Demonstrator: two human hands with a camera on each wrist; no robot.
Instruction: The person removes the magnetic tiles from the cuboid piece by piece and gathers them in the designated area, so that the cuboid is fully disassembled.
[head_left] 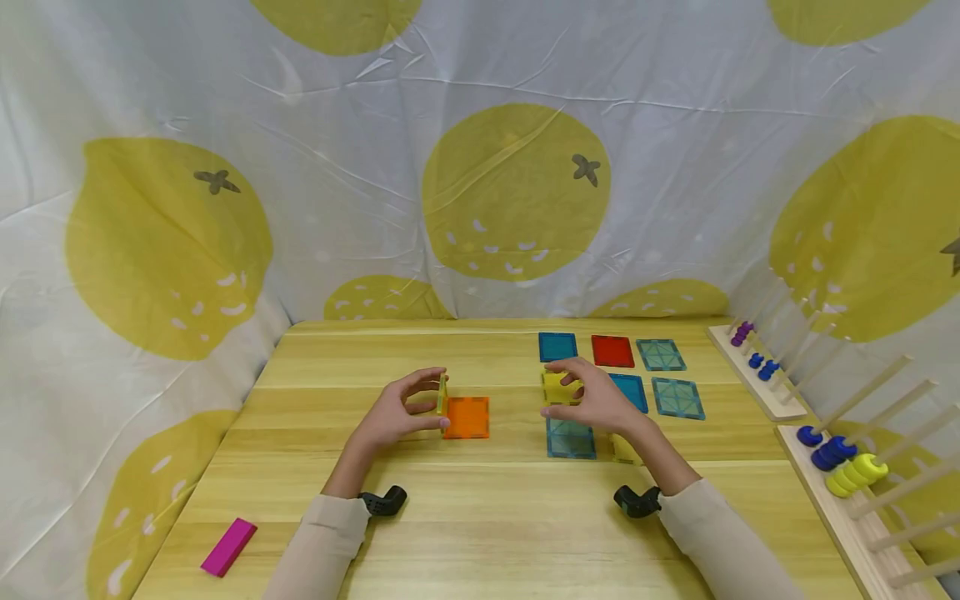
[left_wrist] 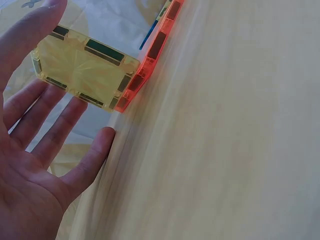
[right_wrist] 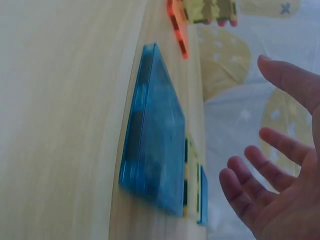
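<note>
My left hand [head_left: 395, 408] holds a yellow magnetic tile [left_wrist: 82, 70] on edge, thumb and fingertips at its sides. The tile stands upright along the left edge of an orange magnetic tile [head_left: 469, 418], which lies flat on the table. My right hand [head_left: 596, 400] hovers with spread, bent fingers over another yellow tile [head_left: 555, 387], nothing between thumb and fingers. In front of that tile lies a light blue tile [head_left: 572, 443], large in the right wrist view. Under the right wrist, a further yellow tile [head_left: 624, 450] is partly hidden.
Farther back lie a blue tile [head_left: 557, 346], a red tile [head_left: 612, 351] and light blue tiles [head_left: 678, 397]. Two wooden peg racks [head_left: 757, 379] with coloured rings line the right side. A magenta block [head_left: 228, 547] is at the front left. A lemon-print curtain [head_left: 360, 183] hangs behind the table.
</note>
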